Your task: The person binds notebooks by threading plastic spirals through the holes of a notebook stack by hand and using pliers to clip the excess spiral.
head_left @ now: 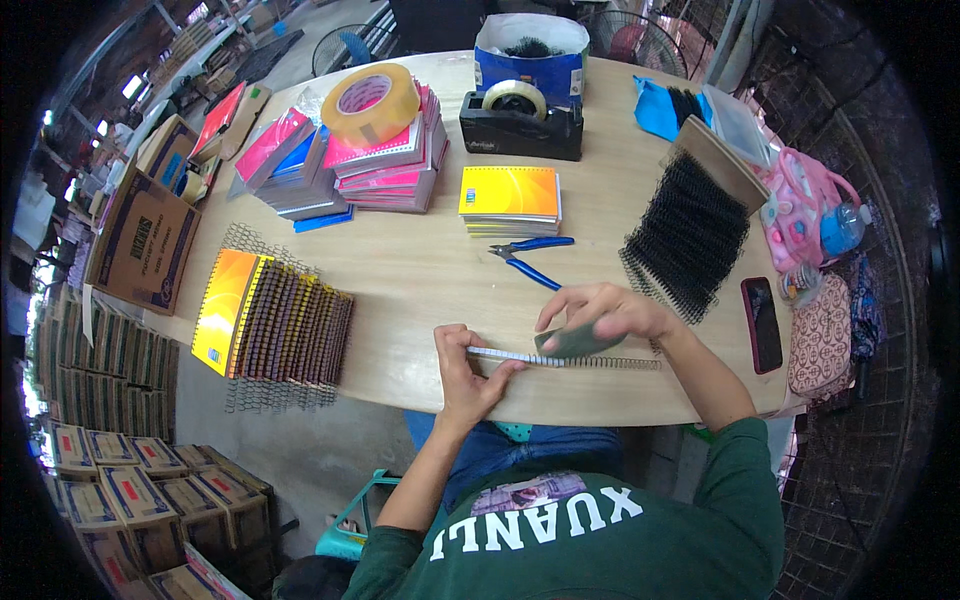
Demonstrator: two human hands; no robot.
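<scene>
Near the front edge of the table, my left hand (468, 378) is closed around a thin notebook (500, 354), held with its bound edge up. A dark wire coil (615, 363) runs along that edge and sticks out well past its right end. My right hand (610, 312) is bent over the coil, with a dark green pad (568, 342) in its fingers, close to or touching the coil; the exact contact is hidden. Blue-handled cutters (530, 262) lie open just beyond my hands. Behind them sits a stack of yellow notebooks (508, 195).
Coiled yellow notebooks (285, 315) stand at left, loose coils protruding. Black coils (688, 235) lie heaped against a board (722, 165) at right, near a phone (762, 325). Further back are pink notebooks (390, 180) under a tape roll (370, 105), a tape dispenser (520, 130) and a blue box (530, 60).
</scene>
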